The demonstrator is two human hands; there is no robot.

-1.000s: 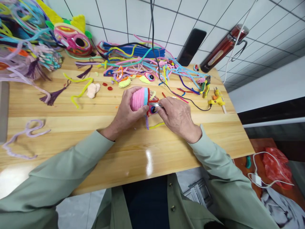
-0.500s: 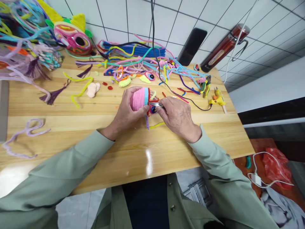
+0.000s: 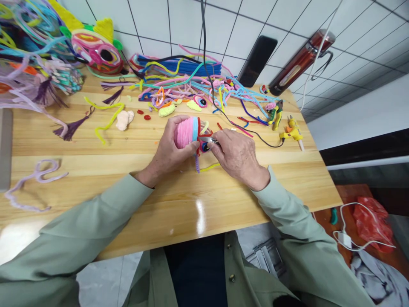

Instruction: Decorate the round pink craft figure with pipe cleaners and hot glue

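Observation:
My left hand is wrapped round a pink pipe-cleaner craft piece with a light blue band, a red edge and a dark blue eye. My right hand grips a small metal tool, which looks like tweezers or nail clippers; its handle is hidden in the fingers. The tool's tip touches the craft piece's red edge, close to my left thumb. A short purple pipe cleaner hangs below the piece, and a yellow pipe cleaner lies beside it on the table.
Behind the hands lies a heap of coloured pipe cleaners. A yellow glue gun, pliers, a phone and a red thermos are at the back right. At the back left sits a finished-looking mask. A black cable crosses the table.
Both hands keep the same grip and place. The whole view has shifted very slightly; nothing else has visibly moved.

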